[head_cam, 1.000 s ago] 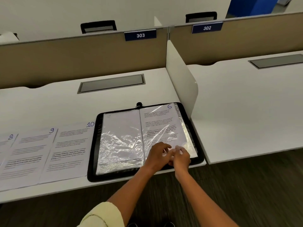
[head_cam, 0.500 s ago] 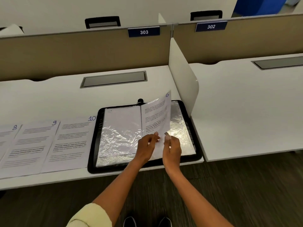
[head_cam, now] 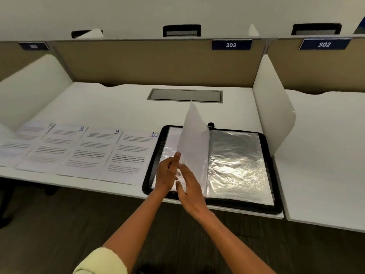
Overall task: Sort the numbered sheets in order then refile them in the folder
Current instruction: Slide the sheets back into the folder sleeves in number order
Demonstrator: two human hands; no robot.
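White desk (head_cam: 118,107), folder (head_cam: 274,175) page (head_cam: 194,143) upright

Desk sheets (head_cam: 83,149) read 7, 8, 9, 10; partition plates (head_cam: 231,45) read 303, 302.

Open black folder (head_cam: 264,139) with shiny sleeves, one sleeved page (head_cam: 194,143) standing upright mid-turn; sheets 7–10 (head_cam: 83,149) lined up left of it.

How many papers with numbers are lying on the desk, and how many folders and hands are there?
Numbered sheets on the desk: 4: sheet 7, sheet 8, sheet 9, sheet 10
Folder: 1
Hands: 2: left hand, right hand
Total: 7
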